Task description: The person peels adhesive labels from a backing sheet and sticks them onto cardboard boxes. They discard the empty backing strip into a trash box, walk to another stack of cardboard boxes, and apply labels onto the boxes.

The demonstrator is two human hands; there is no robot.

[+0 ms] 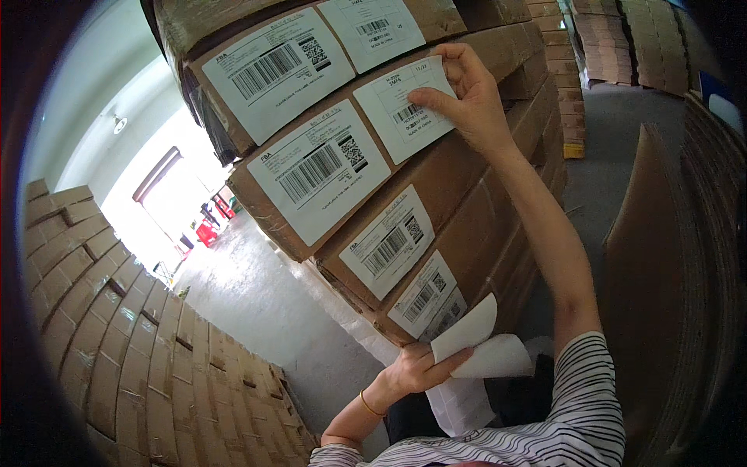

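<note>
My right hand (471, 97) is at the right edge of a white printed label (389, 124), thumb on its face and fingers curled at its upper right corner. Most of that label lies against the long side of a brown cardboard box (436, 167). Lower down, my left hand (416, 370) grips white label sheets (471, 331) that curl outward; their blank sides show. A larger barcode label (319, 171) sits on the same box, left of the one at my right hand. Boxes above and below carry similar labels, among them a smaller label (389, 241).
The labelled boxes form a tall stack before me. A wall of stacked cartons (148, 350) stands at the left, and flat cardboard sheets (654, 296) stand upright at the right. Grey floor (288, 335) runs toward a bright doorway with red stools (208, 233).
</note>
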